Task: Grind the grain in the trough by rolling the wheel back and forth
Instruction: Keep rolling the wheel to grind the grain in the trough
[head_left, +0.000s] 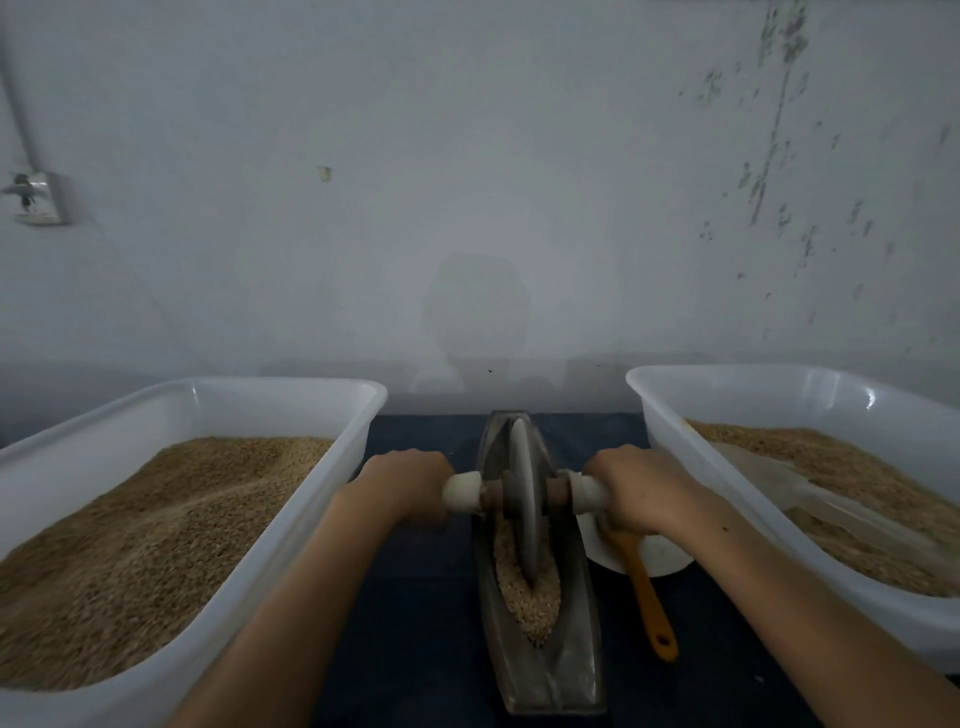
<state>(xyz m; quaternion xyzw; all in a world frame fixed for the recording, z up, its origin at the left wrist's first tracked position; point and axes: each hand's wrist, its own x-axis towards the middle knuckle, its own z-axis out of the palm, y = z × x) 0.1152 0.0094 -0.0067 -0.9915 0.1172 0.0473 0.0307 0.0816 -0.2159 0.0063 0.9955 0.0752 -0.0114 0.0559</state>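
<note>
Both hands (400, 483) grip wheel (521, 499) axle.

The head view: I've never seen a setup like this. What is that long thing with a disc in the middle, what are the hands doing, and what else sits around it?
The single picture comes from a camera worn on the person's head, looking down at their arms. In the middle lies a long, narrow, boat-shaped grey trough holding pale tan grain. A thin grey grinding wheel stands upright in it on a crosswise axle. The left hand and right hand each grip a white handle end. On either side sits a white plastic tub, the left tub and right tub, both holding brownish grain. Beside the trough, a yellow-handled brush rests on a white bowl on the dark tabletop.
</note>
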